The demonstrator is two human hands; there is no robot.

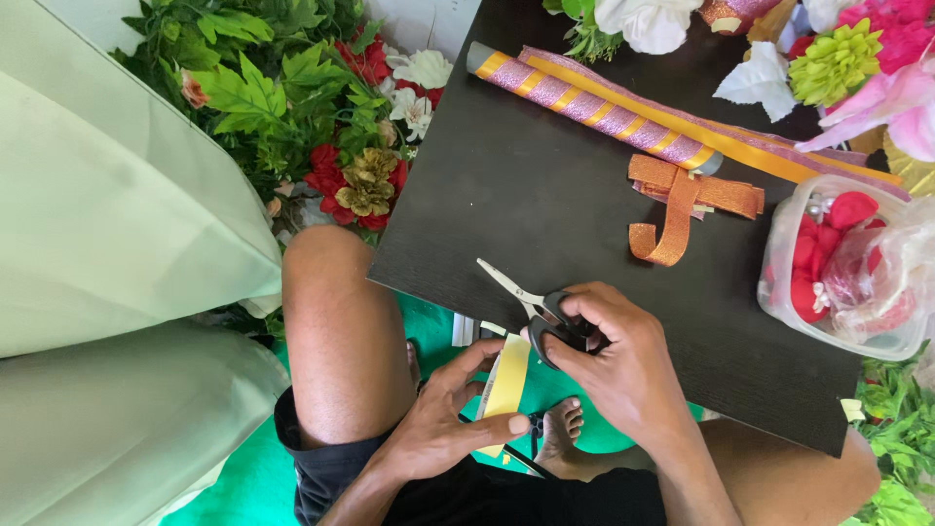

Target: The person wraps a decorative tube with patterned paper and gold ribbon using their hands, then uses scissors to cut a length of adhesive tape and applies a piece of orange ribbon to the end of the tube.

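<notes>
My right hand grips the black handles of a pair of scissors, whose metal blades point up-left over the near edge of a dark table. Below the table edge, my left hand pinches a strip of yellow ribbon between thumb and fingers, close to the scissor handles. The ribbon hangs over my lap, above a bare foot.
A pink-and-gold wrapped roll and orange glitter ribbon pieces lie on the table. A clear plastic tub of red petals stands at right. Artificial flowers and leaves crowd the left and top. Pale green fabric covers the left side.
</notes>
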